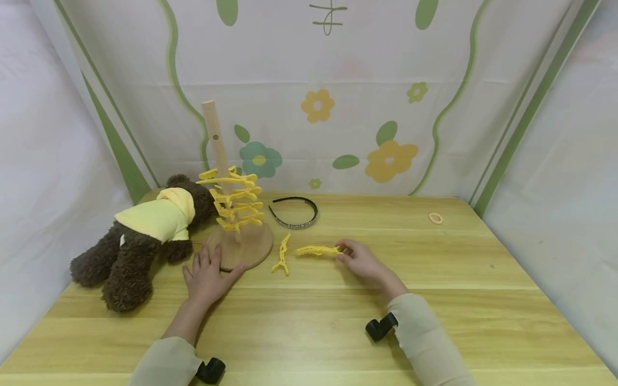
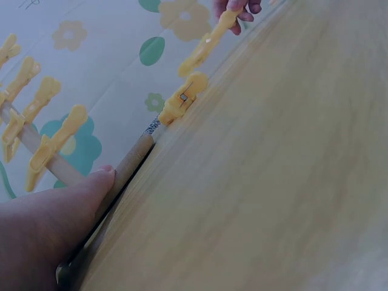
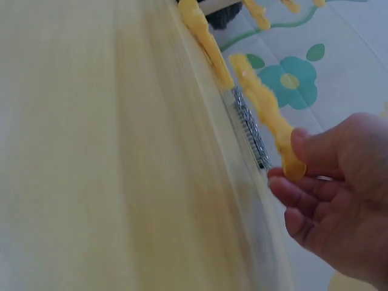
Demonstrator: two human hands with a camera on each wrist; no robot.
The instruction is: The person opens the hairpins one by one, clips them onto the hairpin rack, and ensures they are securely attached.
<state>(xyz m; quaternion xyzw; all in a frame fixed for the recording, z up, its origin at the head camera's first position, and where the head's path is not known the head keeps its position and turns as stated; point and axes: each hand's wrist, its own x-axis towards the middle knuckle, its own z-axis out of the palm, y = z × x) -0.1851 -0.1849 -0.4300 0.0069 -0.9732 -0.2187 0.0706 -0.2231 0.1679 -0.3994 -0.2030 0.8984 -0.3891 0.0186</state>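
Stand (image 1: 218, 153), head-view 9 o'clock, could tip if my left hand (image 1: 208, 276), just spread on its base (image 1: 251, 245), slips. My right hand (image 1: 361, 260) pinches a yellow clip (image 1: 316, 251), at its 9 o'clock, by one end, so it could twist loose.

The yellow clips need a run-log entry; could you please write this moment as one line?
left hand: touches wooden base; right hand: pinches yellow clip; second clip: on table; post: bears more clips
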